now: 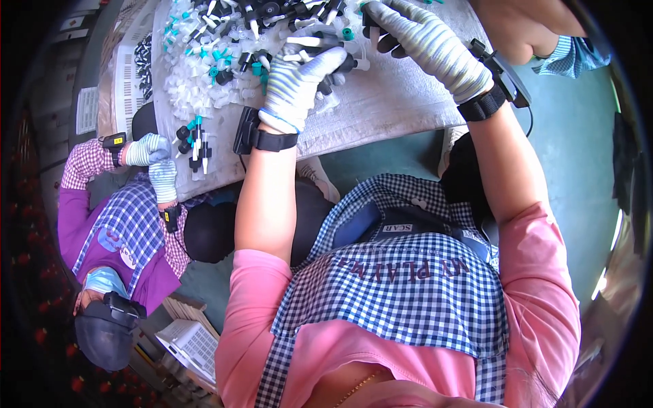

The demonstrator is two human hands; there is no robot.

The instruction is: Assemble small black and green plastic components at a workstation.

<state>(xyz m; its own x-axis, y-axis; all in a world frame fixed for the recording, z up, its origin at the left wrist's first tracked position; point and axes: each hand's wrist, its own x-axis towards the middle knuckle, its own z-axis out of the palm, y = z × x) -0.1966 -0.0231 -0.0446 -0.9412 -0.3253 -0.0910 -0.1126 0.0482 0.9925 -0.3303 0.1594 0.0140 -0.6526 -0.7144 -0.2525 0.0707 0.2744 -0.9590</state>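
My left hand, in a striped knit glove, is closed at the pile's near edge, thumb pointing right. Beside its fingers lie a white stem and a black cap; its grip is partly hidden. Farther right, my right hand, gloved alike, is raised above the table with its fingers closed on a small black plastic part with a pale stem. More dark pieces show under its fingers. Before both hands spreads a heap of small plastic parts, clear, white, teal and black.
The pale table has its near edge below my hands. A small cluster of black-and-white parts lies by its left corner. At left sits a co-worker with gloved hands together. Another person's arm is at upper right. A box stands beyond the table's left side.
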